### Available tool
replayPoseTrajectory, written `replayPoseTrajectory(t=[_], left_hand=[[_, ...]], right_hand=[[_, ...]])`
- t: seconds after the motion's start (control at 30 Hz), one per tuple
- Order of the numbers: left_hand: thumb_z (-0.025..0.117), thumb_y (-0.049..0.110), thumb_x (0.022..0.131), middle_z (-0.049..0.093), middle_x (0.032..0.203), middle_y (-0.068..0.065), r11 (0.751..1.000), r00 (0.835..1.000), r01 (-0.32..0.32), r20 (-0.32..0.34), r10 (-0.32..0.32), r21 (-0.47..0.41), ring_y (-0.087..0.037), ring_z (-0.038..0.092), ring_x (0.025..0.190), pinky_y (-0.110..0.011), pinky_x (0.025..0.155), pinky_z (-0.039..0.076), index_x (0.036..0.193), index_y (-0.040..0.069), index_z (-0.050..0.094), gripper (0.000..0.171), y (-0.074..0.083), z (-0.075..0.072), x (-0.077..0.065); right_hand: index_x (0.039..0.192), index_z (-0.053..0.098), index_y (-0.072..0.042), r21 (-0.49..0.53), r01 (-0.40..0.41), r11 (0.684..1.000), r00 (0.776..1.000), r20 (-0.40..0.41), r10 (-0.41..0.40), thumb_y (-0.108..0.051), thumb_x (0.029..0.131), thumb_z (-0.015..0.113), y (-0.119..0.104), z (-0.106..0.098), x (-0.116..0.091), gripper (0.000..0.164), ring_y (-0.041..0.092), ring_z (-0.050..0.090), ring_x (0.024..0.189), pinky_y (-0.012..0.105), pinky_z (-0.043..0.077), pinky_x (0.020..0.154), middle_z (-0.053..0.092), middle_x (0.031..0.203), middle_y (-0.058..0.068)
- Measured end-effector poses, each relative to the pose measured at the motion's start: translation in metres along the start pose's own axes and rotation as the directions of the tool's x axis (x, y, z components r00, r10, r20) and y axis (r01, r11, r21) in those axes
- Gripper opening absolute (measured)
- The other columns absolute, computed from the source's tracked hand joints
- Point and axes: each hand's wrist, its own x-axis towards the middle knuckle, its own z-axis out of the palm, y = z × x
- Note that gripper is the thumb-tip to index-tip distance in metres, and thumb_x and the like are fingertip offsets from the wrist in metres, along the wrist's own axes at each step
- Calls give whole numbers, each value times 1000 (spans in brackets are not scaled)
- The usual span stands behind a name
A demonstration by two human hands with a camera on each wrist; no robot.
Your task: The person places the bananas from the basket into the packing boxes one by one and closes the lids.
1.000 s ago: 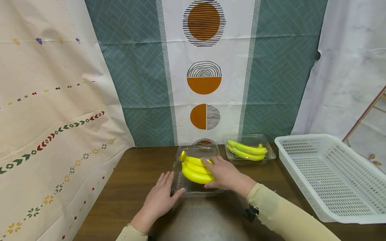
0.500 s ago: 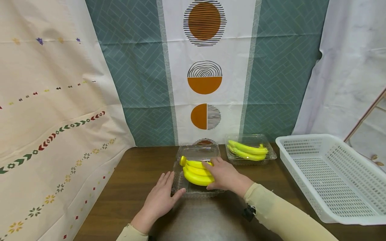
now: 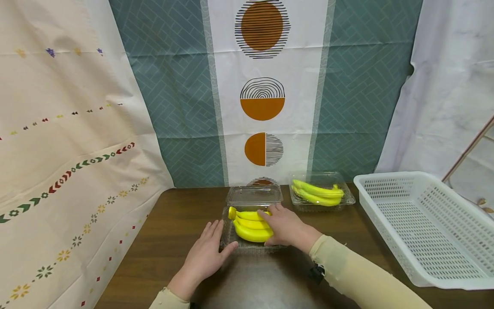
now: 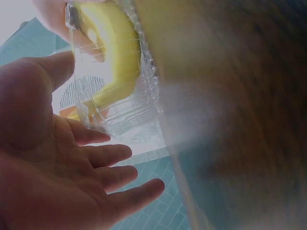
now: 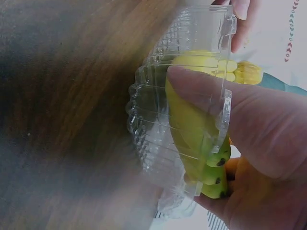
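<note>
A bunch of yellow bananas (image 3: 251, 226) lies in the base of a clear plastic clamshell box (image 3: 230, 238), its stem end toward the left. My right hand (image 3: 287, 227) grips the bunch at its right end; in the right wrist view the thumb reaches inside the box wall along the bananas (image 5: 187, 120), whose tips are greenish. With fingers straight, my left hand (image 3: 204, 253) is at the box's left side, its fingertips touching or close to the wall. The box's lid (image 3: 254, 195) is laid back behind the base.
A second clear clamshell (image 3: 345, 200) with bananas (image 3: 316, 193) inside stands at the back right. Farther right is a white perforated plastic basket (image 3: 386, 234). Curtains hang behind and to both sides of the wooden table (image 3: 166, 227).
My right hand has lowered the bananas into the box, and their stem end has dropped from above the rim. The left hand has stayed in place.
</note>
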Motion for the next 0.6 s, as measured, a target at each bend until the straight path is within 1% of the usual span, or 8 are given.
replayPoseTrajectory(t=[0.13, 0.27, 0.37, 0.43, 0.6], left_hand=[[71, 59, 105, 37, 173, -26, 1000, 1000, -6, -4, 6, 1, -47, 28, 163, -69, 123, 36, 169, -2, 40, 93, 0, -1, 0], [71, 59, 105, 38, 173, -26, 1000, 1000, -8, -2, 8, 3, -47, 29, 163, -70, 122, 36, 168, -2, 41, 92, 0, -1, -1], [71, 59, 105, 38, 173, -26, 1000, 1000, -7, 0, 7, 2, -47, 28, 163, -69, 122, 36, 168, -1, 41, 93, 1, -1, -1], [71, 59, 105, 38, 173, -26, 1000, 1000, -9, -1, 9, 1, -47, 29, 163, -69, 122, 36, 168, -1, 41, 93, 2, -1, -1], [72, 58, 105, 38, 173, -26, 1000, 1000, -5, -3, 5, -6, -47, 28, 163, -69, 123, 36, 168, -1, 41, 92, 3, -3, -1]], right_hand=[[164, 55, -15, 41, 7, 999, 1000, 17, -7, -63, 86, 91, 2, -3, -1, 97, 33, 58, 130, 48, 51, 113, 63, 144, 14], [164, 55, -14, 97, -9, 995, 999, 38, 6, -63, 94, 83, 3, -10, -3, 90, 40, 55, 142, 55, 43, 121, 62, 152, 15], [162, 57, -14, 95, -35, 995, 999, 38, 32, -63, 98, 79, 5, -14, -4, 84, 43, 55, 144, 59, 41, 122, 64, 153, 16], [161, 59, -14, 82, -55, 995, 998, 41, 52, -63, 98, 78, 5, -16, -3, 82, 43, 56, 143, 59, 42, 122, 65, 152, 16], [160, 59, -12, 77, -85, 993, 995, 59, 81, -63, 97, 79, 4, -19, -1, 83, 45, 54, 146, 59, 41, 123, 65, 153, 16]])
